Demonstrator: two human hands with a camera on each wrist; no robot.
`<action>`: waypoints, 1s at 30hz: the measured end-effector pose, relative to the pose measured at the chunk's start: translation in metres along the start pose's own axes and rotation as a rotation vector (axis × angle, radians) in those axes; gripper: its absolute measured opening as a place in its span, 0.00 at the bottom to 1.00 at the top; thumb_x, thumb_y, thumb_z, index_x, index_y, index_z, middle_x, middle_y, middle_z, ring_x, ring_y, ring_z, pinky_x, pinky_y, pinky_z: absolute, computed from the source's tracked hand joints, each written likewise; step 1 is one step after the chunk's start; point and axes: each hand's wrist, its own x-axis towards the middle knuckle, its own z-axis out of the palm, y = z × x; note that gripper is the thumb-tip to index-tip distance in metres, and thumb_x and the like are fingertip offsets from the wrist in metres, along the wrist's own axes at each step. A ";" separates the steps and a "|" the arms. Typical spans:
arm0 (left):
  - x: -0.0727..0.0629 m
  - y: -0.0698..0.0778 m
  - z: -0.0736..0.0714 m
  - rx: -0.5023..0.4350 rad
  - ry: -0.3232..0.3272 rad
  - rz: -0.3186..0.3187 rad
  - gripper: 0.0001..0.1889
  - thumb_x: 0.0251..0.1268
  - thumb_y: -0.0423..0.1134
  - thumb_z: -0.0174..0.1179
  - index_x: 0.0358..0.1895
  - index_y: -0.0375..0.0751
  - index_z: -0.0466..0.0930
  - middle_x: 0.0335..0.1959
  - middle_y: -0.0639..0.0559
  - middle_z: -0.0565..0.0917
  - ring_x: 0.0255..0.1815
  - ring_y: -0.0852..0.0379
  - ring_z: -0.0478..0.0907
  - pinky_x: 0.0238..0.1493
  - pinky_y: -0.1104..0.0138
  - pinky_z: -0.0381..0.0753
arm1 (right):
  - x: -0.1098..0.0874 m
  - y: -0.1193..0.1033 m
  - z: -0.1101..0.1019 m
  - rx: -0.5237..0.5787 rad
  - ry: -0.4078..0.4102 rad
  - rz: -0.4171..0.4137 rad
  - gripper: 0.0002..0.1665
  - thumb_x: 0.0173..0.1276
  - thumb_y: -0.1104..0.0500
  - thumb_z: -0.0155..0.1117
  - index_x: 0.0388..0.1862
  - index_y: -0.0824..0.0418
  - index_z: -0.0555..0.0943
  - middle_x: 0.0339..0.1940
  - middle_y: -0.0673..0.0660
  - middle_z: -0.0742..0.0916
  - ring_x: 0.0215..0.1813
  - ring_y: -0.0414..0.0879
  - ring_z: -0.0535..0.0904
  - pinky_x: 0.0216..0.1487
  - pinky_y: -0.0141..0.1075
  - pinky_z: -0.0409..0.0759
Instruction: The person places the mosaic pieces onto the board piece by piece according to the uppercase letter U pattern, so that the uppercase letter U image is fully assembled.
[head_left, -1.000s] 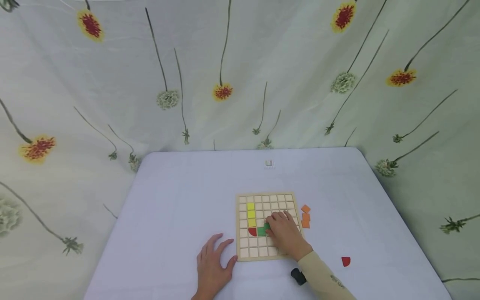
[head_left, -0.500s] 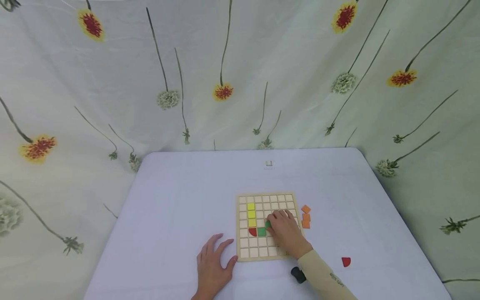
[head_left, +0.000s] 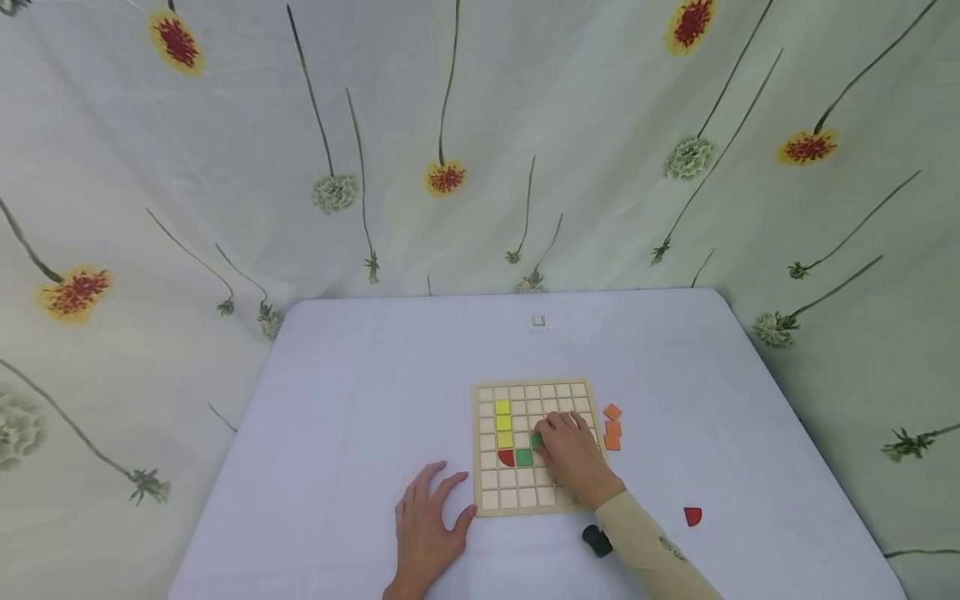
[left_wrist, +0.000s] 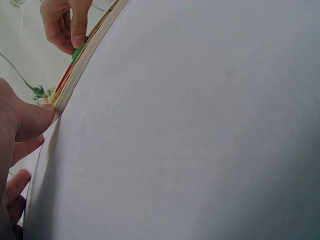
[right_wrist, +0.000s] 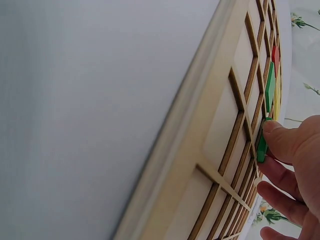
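A square wooden grid board (head_left: 487, 514) lies on the white table. My right hand (head_left: 577, 460) is over its right half, pinching a green square tile (right_wrist: 263, 142) between thumb and index finger, low over the cells. In the head view most of that tile is hidden behind the fingers. Left of it, another green tile (head_left: 524, 457) sits in a cell, beside a red quarter-round tile (head_left: 506, 457). Several yellow tiles (head_left: 503, 422) form a column above the red one. My left hand (head_left: 429, 529) rests by the near left corner, fingers spread, its thumb (left_wrist: 37, 117) touching the board's edge.
Several orange tiles (head_left: 612, 428) lie just right of the board. Farther right and nearer is a second red quarter-round tile (head_left: 693, 517). A small card (head_left: 539, 322) lies near the far edge. A black object (head_left: 597, 541) shows beside the right sleeve.
My right hand and its green tile have shifted slightly toward the far side of the board. The head view has tilted a little. My left hand stays by the corner.
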 end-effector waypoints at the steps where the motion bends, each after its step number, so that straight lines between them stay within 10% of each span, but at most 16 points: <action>1: 0.000 0.000 0.000 -0.001 -0.001 -0.001 0.24 0.55 0.48 0.74 0.58 0.58 0.83 0.70 0.50 0.72 0.74 0.45 0.64 0.67 0.42 0.65 | 0.000 0.000 0.000 -0.002 -0.003 0.002 0.13 0.67 0.53 0.72 0.46 0.55 0.82 0.44 0.52 0.85 0.55 0.50 0.81 0.68 0.55 0.75; 30: 0.001 0.003 -0.002 0.016 -0.025 -0.013 0.24 0.56 0.48 0.74 0.58 0.59 0.82 0.70 0.50 0.71 0.74 0.44 0.64 0.67 0.40 0.65 | -0.029 0.009 -0.009 0.074 0.039 -0.038 0.13 0.64 0.55 0.75 0.45 0.56 0.83 0.43 0.50 0.85 0.53 0.49 0.82 0.68 0.55 0.74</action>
